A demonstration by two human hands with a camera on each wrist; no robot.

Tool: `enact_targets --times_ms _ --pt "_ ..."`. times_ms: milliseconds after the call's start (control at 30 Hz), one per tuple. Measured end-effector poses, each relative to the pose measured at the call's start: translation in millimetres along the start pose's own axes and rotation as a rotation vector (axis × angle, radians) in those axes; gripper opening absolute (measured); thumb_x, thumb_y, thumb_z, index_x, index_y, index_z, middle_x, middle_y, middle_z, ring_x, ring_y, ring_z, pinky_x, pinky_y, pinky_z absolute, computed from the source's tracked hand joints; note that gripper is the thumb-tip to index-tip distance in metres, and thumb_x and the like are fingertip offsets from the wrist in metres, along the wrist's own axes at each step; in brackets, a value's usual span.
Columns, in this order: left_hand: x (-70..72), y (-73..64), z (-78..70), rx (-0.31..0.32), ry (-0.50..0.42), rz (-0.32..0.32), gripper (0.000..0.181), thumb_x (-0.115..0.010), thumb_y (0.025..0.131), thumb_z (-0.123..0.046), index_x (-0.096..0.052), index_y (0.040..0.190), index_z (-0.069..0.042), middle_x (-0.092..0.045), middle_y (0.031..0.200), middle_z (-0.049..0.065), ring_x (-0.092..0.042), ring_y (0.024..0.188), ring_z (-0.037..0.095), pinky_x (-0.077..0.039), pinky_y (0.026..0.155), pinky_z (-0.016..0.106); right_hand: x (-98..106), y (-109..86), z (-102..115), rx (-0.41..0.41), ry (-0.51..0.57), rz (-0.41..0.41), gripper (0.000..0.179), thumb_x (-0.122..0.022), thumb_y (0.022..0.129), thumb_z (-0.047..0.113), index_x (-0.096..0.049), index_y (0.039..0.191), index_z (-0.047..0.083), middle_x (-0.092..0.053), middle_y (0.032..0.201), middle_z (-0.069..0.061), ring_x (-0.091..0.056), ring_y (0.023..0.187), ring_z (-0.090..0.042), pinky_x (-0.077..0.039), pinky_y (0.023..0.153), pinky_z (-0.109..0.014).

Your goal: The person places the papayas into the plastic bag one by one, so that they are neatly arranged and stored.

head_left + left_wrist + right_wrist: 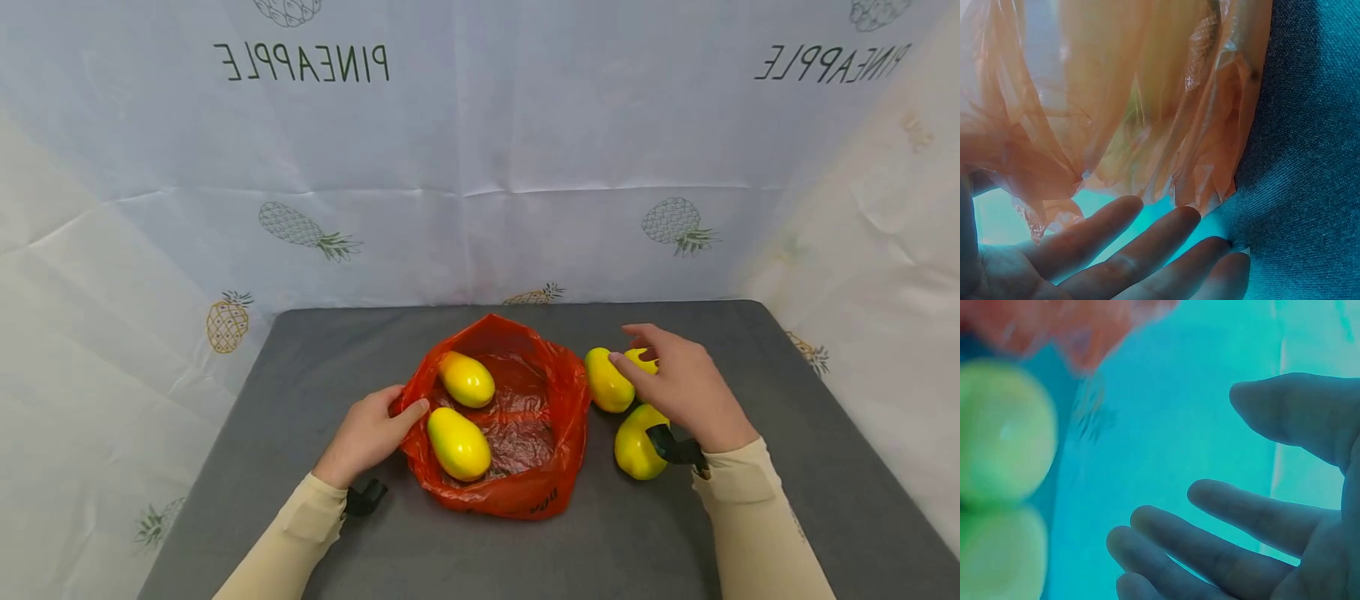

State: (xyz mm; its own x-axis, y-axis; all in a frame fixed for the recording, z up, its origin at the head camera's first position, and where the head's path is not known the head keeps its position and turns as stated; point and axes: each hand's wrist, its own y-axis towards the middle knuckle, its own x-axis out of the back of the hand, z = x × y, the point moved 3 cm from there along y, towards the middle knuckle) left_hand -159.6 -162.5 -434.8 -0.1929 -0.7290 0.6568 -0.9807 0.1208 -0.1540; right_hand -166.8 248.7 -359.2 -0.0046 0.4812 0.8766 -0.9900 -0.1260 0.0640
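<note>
A red plastic bag (517, 492) stands with its mouth spread wide, and two yellow mangoes lie inside it, one farther back (467, 380) and one nearer (459, 446). My left hand (371, 433) holds the bag's left rim, thumb over the edge and fingers along the outside. In the left wrist view the bag's thin wall (1110, 125) hangs above those fingers. My right hand (686, 383) is spread above three more mangoes right of the bag: one beside the bag (609, 382), one nearer (640, 446), and one partly hidden behind the fingers (641, 360). Nothing is in its grasp.
A grey cloth covers the table (300, 392). Behind it and at both sides hangs a white curtain (480, 242) printed with pineapples. A black strap mount (366, 498) sits at my left wrist, another (675, 446) at my right.
</note>
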Motion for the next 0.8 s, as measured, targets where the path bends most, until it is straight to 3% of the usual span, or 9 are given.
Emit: enact_targets --times_ms 300,467,800 --pt "-1.3 -0.6 -0.5 0.008 0.001 -0.003 0.039 -0.068 0.106 -0.043 -0.071 0.131 -0.012 -0.071 0.09 0.002 -0.062 0.072 0.017 -0.05 0.068 0.033 2 -1.6 -64 -0.111 -0.002 0.044 0.077 -0.054 0.109 0.059 -0.044 0.161 0.003 -0.058 0.15 -0.033 -0.063 0.129 -0.05 -0.056 0.094 -0.066" --pt "-1.8 -0.9 1.0 0.007 0.003 -0.009 0.04 -0.068 0.105 -0.045 -0.072 0.129 -0.013 -0.07 0.086 0.002 -0.061 0.071 0.017 -0.05 0.067 0.033 -3 3.5 -79 -0.153 -0.01 0.107 0.086 -0.05 0.108 0.065 -0.038 0.164 0.0 -0.051 0.156 -0.035 -0.059 0.134 -0.052 -0.054 0.097 -0.068" --pt "-1.6 -1.5 -0.4 0.017 -0.02 -0.003 0.04 -0.069 0.106 -0.042 -0.071 0.131 -0.012 -0.071 0.088 0.002 -0.063 0.071 0.017 -0.052 0.068 0.032 -20 9.9 -92 -0.181 -0.006 0.163 0.093 -0.051 0.107 0.068 -0.035 0.163 -0.004 -0.052 0.151 -0.041 -0.058 0.132 -0.057 -0.053 0.099 -0.069"
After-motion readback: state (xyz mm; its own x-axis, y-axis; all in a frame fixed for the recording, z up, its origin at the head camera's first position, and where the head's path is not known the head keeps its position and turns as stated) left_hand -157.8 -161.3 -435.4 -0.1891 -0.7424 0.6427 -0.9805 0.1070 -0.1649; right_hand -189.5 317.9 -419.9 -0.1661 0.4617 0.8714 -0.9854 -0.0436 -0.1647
